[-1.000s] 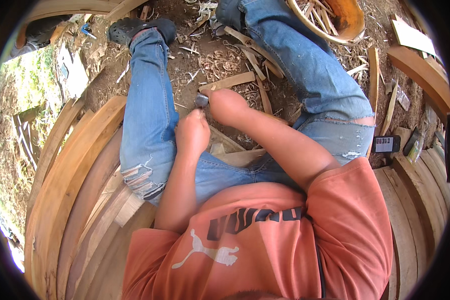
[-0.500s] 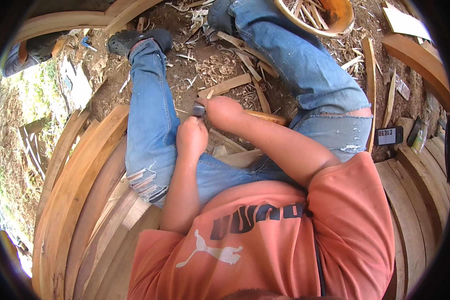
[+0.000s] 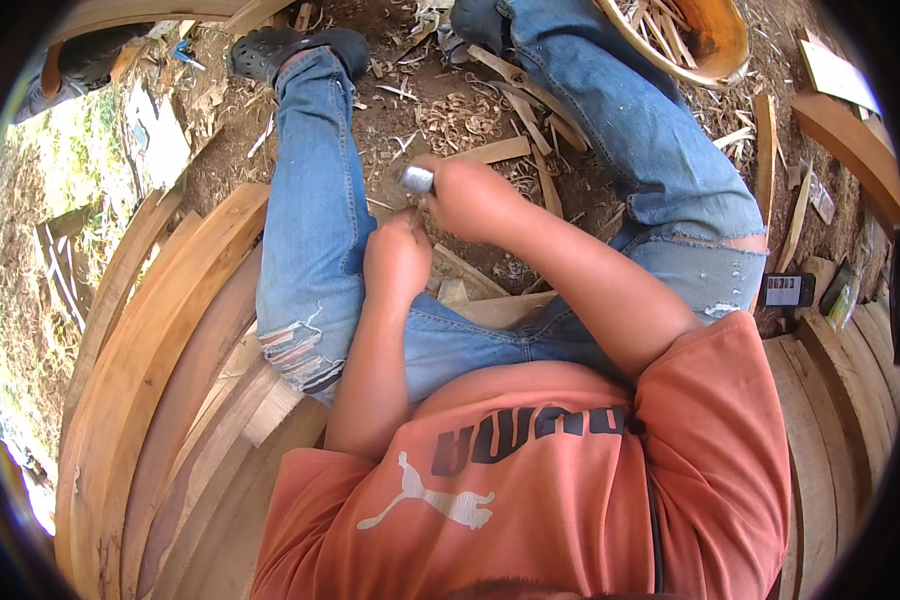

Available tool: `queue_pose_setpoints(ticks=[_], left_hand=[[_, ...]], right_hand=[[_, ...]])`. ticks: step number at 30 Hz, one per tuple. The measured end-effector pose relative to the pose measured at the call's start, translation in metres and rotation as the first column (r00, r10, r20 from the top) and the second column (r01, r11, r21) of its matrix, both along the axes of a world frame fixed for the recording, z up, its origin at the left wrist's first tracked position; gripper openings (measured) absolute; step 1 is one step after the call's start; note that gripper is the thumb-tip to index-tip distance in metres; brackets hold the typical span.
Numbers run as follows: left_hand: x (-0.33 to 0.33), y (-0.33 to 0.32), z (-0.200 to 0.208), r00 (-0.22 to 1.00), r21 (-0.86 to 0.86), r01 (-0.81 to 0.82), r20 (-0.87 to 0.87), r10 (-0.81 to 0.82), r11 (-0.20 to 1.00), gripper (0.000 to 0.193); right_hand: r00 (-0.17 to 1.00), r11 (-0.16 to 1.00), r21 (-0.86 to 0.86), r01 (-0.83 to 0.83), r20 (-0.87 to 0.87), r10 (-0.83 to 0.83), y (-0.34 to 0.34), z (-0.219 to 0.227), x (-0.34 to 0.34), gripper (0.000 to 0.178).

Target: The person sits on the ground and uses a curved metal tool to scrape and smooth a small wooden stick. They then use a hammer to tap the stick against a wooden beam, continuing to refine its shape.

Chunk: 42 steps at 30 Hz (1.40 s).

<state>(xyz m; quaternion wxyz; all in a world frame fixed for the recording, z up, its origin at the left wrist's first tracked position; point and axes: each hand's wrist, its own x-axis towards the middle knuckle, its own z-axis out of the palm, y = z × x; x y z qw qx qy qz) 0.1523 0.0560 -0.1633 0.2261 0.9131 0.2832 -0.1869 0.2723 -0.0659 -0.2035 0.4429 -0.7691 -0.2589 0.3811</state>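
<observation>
My right hand (image 3: 470, 200) is wrapped round a hammer, whose grey metal head (image 3: 416, 180) sticks out on the left side of the fist. The hammer's handle is hidden behind the hand and forearm. Just below it, my left hand (image 3: 397, 258) is closed with its fingertips together, pointing up toward the hammer head. Something thin seems to show at those fingertips, too small to name. Both hands are in front of me between my legs, a small gap apart.
Long curved wooden pieces (image 3: 140, 400) lie stacked at my left, with more wooden boards (image 3: 820, 430) at my right. Wood strips (image 3: 495, 151) and shavings litter the ground. An orange bucket (image 3: 722, 45) holds offcuts. A phone (image 3: 787, 290) lies by my right knee. Another person's leg (image 3: 60, 80) shows far left.
My right hand has lifted the hammer head up and away from the left hand, opening a gap. The handle, seen earlier under the forearm, is now hidden. The whole view has shifted slightly.
</observation>
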Motion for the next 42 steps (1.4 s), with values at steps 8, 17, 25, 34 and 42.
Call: queue_pose_setpoints(ticks=[8, 17, 25, 34, 42], left_hand=[[0.002, -0.004, 0.006, 0.997, 0.005, -0.019, 0.07, 0.019, 1.0, 0.027], [0.0, -0.003, 0.0, 0.999, 0.034, 0.006, 0.051, -0.008, 0.999, 0.027], [0.008, -0.005, 0.007, 1.0, 0.027, -0.007, 0.006, 0.007, 1.0, 0.026], [0.004, -0.002, 0.002, 0.998, 0.058, 0.017, 0.061, -0.021, 0.998, 0.022], [0.0, 0.0, -0.002, 0.996, 0.091, 0.022, 0.078, -0.029, 0.996, 0.022]], right_hand=[[0.993, 0.977, -0.185, 0.104, 0.071, -0.092, -0.012, -0.042, 0.035, 0.035], [0.981, 0.981, -0.192, -0.023, 0.187, 0.06, -0.009, -0.048, 0.018, 0.032], [0.96, 0.977, -0.144, -0.154, 0.213, 0.183, -0.004, 0.012, 0.024, 0.027], [0.961, 0.962, -0.219, -0.162, 0.187, 0.204, -0.001, -0.007, 0.012, 0.031], [0.975, 0.954, -0.278, -0.111, 0.156, 0.159, 0.0, -0.055, 0.003, 0.032]])
